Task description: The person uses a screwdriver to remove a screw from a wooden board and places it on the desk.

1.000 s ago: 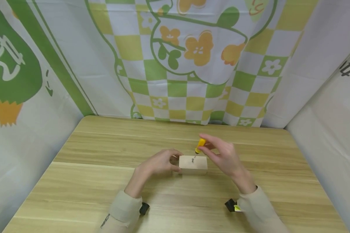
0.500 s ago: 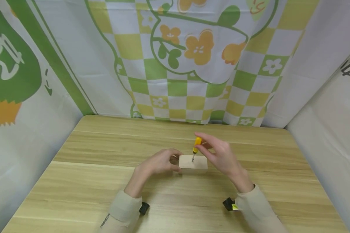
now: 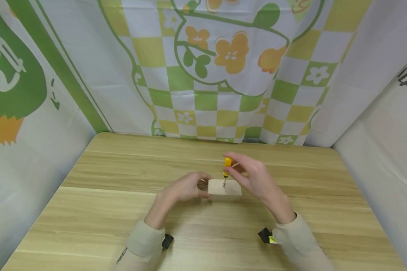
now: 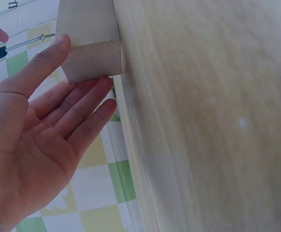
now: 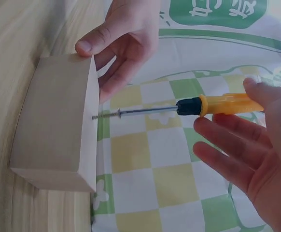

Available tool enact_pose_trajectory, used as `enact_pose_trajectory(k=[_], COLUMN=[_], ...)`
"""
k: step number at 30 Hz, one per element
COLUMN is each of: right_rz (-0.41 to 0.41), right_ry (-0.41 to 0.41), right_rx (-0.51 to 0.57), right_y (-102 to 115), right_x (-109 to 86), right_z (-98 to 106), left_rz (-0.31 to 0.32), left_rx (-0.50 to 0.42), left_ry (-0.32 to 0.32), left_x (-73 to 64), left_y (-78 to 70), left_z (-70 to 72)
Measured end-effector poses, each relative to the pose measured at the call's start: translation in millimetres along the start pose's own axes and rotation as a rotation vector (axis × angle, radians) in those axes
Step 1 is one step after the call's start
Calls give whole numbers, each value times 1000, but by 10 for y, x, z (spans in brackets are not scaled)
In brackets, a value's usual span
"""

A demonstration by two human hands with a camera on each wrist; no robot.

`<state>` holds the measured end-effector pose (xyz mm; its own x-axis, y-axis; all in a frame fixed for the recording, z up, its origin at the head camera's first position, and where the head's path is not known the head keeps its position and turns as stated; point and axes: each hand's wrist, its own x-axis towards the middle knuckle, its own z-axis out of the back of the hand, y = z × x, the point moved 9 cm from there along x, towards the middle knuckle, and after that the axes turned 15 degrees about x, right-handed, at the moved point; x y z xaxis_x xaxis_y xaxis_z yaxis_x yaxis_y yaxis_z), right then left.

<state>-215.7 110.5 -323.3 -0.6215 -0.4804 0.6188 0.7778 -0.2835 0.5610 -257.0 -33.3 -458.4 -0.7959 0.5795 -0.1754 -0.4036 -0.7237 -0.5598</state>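
Observation:
A pale wooden block lies flat on the wooden table. My left hand grips its left end, thumb on the near side and fingers round the far side, as the left wrist view shows too. A screw stands upright in the block's top face, much of its thread still showing. The screwdriver, yellow-handled with a black collar, meets the screw head with its tip. My right hand pinches the handle's top between thumb and fingers; in the right wrist view the lower fingers spread away from the handle.
The table stretches out on every side of the block. Behind it hangs a checked, flowered curtain, with pale cloth walls to the left and right. Black straps show at both wrists.
The screwdriver has come over to the left, from a slant to nearly upright, its tip now on the screw. My right hand moved left with it; the left hand and block stayed put.

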Motion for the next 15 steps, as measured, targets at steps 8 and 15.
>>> enact_pose_trajectory(k=[8,15], right_rz=[-6,42], right_ry=[-73,-97], right_rx=[55,52], right_y=[62,111], right_x=[48,75], right_z=[17,3], left_rz=[3,-17], left_rx=[-3,18], left_ry=[1,-1], left_x=[-14,-15], left_y=[-10,-25], left_z=[6,2])
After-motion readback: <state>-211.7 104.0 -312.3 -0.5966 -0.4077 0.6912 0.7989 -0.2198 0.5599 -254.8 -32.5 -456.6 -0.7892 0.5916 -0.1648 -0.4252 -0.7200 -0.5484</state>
